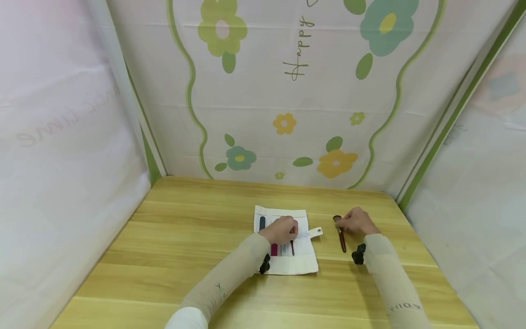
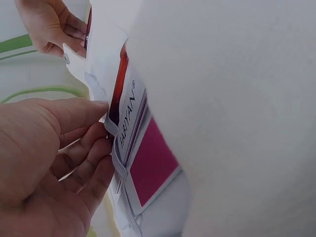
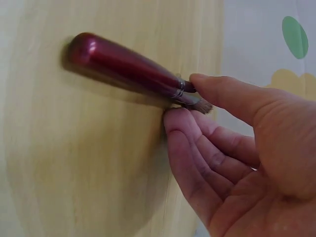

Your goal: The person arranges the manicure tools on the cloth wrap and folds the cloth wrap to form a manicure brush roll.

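Makeup brush is placed on the wooden table, to the right of the unfolded white pouch, and is pinched near its bristles between the thumb and fingers of the right hand. At the pouch, an elastic band is pinched by the left hand, beside a slim red tool; whether that tool is also gripped cannot be told. The step in hand is judged to be the brush's grasping; next, a steady lift seems called for.

The wood-grain table bears a white case and a brush.
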Demonstrator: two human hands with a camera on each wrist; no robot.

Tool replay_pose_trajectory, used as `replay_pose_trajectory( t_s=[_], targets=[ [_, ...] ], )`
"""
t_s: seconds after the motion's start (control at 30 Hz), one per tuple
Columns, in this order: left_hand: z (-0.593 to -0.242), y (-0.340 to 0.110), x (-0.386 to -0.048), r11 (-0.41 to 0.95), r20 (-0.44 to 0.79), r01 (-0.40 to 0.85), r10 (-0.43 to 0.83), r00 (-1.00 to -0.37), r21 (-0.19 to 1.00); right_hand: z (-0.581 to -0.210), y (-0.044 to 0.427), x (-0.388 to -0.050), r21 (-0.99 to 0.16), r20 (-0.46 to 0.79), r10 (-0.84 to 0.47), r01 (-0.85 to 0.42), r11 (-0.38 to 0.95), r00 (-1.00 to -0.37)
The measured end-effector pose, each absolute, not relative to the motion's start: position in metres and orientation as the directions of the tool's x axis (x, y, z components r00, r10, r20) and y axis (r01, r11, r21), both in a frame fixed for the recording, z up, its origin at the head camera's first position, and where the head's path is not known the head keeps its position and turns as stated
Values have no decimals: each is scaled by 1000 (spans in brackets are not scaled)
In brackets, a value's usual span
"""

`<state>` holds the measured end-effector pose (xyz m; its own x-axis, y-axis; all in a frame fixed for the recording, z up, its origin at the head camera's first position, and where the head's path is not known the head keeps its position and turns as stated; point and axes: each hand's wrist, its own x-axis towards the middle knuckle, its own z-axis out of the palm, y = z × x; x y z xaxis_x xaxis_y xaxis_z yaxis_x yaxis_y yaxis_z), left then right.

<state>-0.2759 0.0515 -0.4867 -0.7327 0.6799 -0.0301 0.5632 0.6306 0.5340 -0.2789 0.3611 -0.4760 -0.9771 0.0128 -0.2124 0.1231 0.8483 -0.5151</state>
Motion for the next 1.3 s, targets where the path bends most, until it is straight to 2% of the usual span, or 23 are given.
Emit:
replay_pose_trajectory(
  t_s=[0.4,0.6,0.93,1.3],
  targets=[
    [-488,44,-280,610,-43,546,689,-724,574,-471,357,-287,-578,-242,18,159,800,-970],
    [-488,43,-282,619,-53,545,686,-725,566,-454,345,-291,-588,-222,-9,126,799,-975],
    [-491,43,-284,628,-60,525,672,-738,574,-430,307,-306,-652,-173,-11,106,750,-985],
    [-487,41,-282,604,-39,542,689,-724,584,-434,257,-322,-737,-125,-20,80,671,-992]
  ],
)
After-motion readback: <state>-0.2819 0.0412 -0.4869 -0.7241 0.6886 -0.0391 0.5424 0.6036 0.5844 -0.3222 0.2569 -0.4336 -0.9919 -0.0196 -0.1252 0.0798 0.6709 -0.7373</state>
